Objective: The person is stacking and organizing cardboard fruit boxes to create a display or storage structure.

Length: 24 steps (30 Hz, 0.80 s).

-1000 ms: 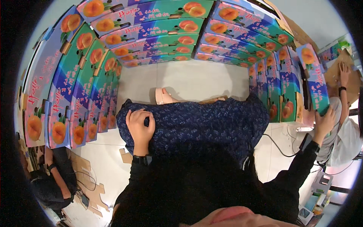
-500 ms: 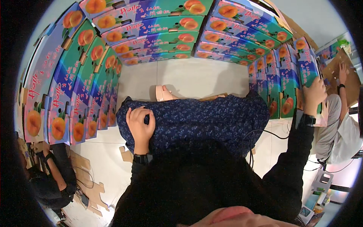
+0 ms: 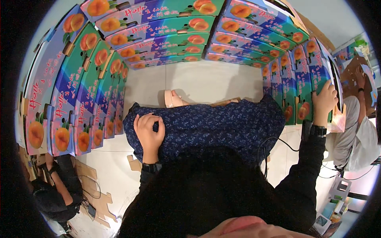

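Observation:
My right hand [image 3: 325, 101] lies against the outermost fruit carton [image 3: 317, 67] of the right-hand stack, fingers apart, thumb on its printed face. This carton is blue, pink and green with orange-fruit pictures and sits close against the cartons beside it. A dark gap shows along its top edge. My left hand [image 3: 151, 133] rests on the dark blue patterned cloth [image 3: 214, 127] over my lap. Its thumb and forefinger meet in a ring with only the cloth visible through it.
Stacked cartons of the same kind stand at the left [image 3: 63, 95], back left [image 3: 158, 31] and back right [image 3: 250, 31]. Co-workers appear at the left [image 3: 55, 186] and right [image 3: 353, 127]. Cut cardboard [image 3: 99, 198] lies on the floor. A black cable [image 3: 278, 137] runs beside my lap.
The outermost right carton has swung from a tilt to lie closer against its stack. My right hand has shifted slightly left with it; my left hand stays put.

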Motion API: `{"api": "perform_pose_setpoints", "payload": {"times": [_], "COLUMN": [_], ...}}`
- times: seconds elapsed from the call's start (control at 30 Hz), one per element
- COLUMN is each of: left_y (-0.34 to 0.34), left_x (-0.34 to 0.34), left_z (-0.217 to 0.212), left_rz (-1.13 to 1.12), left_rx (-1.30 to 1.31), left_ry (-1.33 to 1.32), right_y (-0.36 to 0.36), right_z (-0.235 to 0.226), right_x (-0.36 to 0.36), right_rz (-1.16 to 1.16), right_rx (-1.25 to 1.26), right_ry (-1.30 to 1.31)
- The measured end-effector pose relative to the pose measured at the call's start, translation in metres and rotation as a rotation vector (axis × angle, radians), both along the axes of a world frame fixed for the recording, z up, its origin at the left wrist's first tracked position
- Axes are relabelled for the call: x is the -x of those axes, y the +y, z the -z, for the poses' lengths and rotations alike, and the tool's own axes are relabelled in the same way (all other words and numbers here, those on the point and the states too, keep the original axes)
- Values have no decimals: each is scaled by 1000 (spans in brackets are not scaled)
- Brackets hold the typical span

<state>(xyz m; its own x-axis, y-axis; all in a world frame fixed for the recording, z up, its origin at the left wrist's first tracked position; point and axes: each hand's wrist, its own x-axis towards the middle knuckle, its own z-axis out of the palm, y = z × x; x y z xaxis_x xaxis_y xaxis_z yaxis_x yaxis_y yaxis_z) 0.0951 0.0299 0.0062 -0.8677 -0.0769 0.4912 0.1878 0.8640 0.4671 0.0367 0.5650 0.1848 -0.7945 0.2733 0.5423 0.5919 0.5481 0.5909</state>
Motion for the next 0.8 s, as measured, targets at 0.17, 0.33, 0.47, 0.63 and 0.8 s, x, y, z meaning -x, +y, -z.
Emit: {"api": "perform_pose_setpoints", "payload": {"times": [0.17,0.33,0.47,0.63,0.8], "left_y": [-3,-5,-6,-7,-7], "left_x": [-1,0,-3,-7,-8], "left_z": [2,4,5,6,6], "left_rz": [-11,7,5,-4,-6], "left_rx": [-29,-68,-66,-95,-105], "left_ry": [26,31,43,85,84], "right_y": [-59,-172,-243,-314,-355], "right_z": [-21,-62,-82,-91,-86], "right_x": [-6,-1,55,157,206], "right_rz": [-167,-953,-1299,-1486,-1399], "right_rx": [41,396,350,237,147], "right_ry": [-48,-91,32,190,97]}}
